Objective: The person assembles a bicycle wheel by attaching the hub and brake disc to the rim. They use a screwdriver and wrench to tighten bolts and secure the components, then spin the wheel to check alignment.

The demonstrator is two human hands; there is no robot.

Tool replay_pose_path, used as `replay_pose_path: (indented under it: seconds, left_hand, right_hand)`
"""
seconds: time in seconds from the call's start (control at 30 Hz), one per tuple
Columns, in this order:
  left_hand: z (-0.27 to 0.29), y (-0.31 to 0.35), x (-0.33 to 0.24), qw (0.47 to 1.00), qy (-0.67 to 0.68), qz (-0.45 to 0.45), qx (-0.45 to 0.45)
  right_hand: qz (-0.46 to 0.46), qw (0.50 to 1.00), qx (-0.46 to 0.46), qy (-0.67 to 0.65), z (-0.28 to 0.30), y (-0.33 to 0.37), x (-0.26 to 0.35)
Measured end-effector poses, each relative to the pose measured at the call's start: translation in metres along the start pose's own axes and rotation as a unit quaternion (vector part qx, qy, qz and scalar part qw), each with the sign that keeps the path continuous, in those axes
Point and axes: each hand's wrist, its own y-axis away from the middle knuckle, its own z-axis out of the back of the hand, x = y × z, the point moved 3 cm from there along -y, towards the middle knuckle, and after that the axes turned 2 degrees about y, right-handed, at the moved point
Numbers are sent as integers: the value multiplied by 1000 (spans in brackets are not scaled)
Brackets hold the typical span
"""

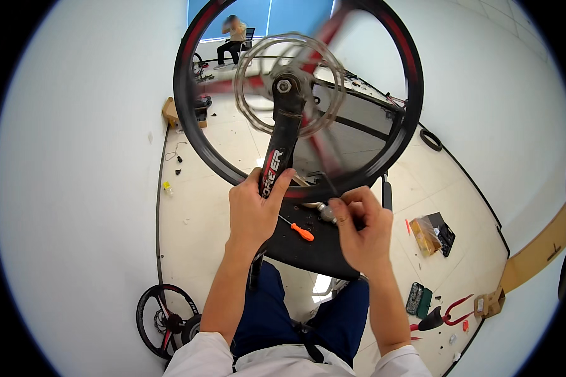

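A bicycle wheel (415, 94) with a black rim and red-and-black spokes stands upright before me, its spokes smeared by motion. Pale metal discs (248, 116) surround its hub, also blurred. My left hand (256, 204) is wrapped round the lower end of a black fork leg (285, 132), which is fixed by a nut at the hub. Close to the bottom of the rim, my right hand (363, 229) has its thumb and fingers pinched together; what they hold, if anything, is unclear. An orange-handled screwdriver (303, 233) lies between my hands on a black surface (324, 254).
Another wheel (146, 314) leans at lower left. On the floor to my right are a red-and-black fork (431, 320), a green toolbox (419, 300), a yellow box (424, 237) and a tyre (430, 140). A person (234, 39) sits at the far end.
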Motion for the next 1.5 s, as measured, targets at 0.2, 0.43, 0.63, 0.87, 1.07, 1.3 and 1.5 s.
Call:
replay_pose_path:
  seconds: [0.2,0.43,0.63,0.87,1.07,1.3,1.5]
  left_hand:
    - [3,7,-4,1000,19,-2,5]
    - [0,12,-5,999,46,5,-12]
    - [1,11,-4,1000,24,12,-3]
    - [1,13,-11,997,68,25,-12]
    - [1,13,-13,999,43,22,-11]
    - [0,12,-9,998,53,11,-17]
    - [1,13,-9,998,54,12,-14]
  right_hand:
    - [5,999,-22,38,37,-13,-9]
    - [10,995,-86,51,76,5,-19]
    - [-82,984,-146,-61,90,35,-75]
    - [-211,928,-121,-283,73,49,-127]
    - [-179,935,-90,-293,67,32,-133]
    - [-158,931,-63,-324,61,27,-128]
    - [-146,935,-58,-318,56,24,-127]
